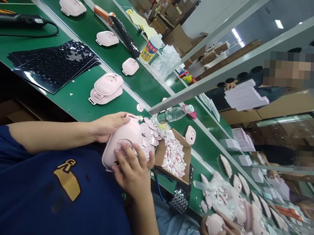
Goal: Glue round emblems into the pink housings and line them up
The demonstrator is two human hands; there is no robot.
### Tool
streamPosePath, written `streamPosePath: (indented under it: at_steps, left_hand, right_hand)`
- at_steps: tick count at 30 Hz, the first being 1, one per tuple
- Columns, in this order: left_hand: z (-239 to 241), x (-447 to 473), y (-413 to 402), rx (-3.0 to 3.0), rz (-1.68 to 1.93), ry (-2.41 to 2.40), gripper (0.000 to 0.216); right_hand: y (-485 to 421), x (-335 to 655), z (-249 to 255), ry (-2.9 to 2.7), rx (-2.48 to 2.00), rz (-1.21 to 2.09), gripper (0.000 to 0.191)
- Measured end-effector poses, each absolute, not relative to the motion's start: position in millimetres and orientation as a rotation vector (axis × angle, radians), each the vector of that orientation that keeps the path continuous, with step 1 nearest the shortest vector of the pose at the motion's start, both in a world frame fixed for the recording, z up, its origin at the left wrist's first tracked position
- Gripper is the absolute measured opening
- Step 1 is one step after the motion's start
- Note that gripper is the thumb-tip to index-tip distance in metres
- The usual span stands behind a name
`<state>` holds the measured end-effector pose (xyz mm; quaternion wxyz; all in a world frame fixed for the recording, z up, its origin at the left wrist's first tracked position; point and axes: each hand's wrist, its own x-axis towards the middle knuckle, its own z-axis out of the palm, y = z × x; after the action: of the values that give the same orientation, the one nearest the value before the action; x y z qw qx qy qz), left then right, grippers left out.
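Observation:
My left hand (pixel 109 125) is closed round the top edge of a pink plastic casing (pixel 120 141) held against my lap. My right hand (pixel 132 171) lies on the casing's lower end, its fingertips pressed together on a round clear disc set into it. Just beyond the casing, a heap of similar round clear discs (pixel 148 134) lies on the green belt (pixel 75 98). An open cardboard box (pixel 161 153) of small pink-and-white parts stands right beside my right hand.
More pink casings sit along the belt, a stacked pair (pixel 106 89) nearest. Black sticker sheets (pixel 55 63), a glue bottle (pixel 150 49) and a water bottle (pixel 171 115) lie about. Lower right, a co-worker's hands (pixel 220 230) hold a pink part among several others.

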<state>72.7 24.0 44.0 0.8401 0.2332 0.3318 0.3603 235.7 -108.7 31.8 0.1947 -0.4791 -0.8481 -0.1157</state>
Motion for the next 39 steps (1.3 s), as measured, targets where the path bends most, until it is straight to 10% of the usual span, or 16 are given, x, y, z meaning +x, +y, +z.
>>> streamPosePath:
  at_steps: [11,18,39]
  left_hand:
    - [45.7,64.8,17.1,0.541,0.811,0.601,0.032]
    - [6.8,47.5,-1.8,0.877,0.711,0.585,0.076]
    - [-21.6,3.3,16.3,0.655,1.117,0.926,0.065]
  right_hand:
    - [-97.0,211.2,-9.8,-1.14,-1.329,1.04,0.078]
    - [-90.7,197.3,-8.9,-0.877,-1.218,0.978,0.069]
    - [30.4,235.9,-29.0,-1.184,-1.977,0.46,0.065]
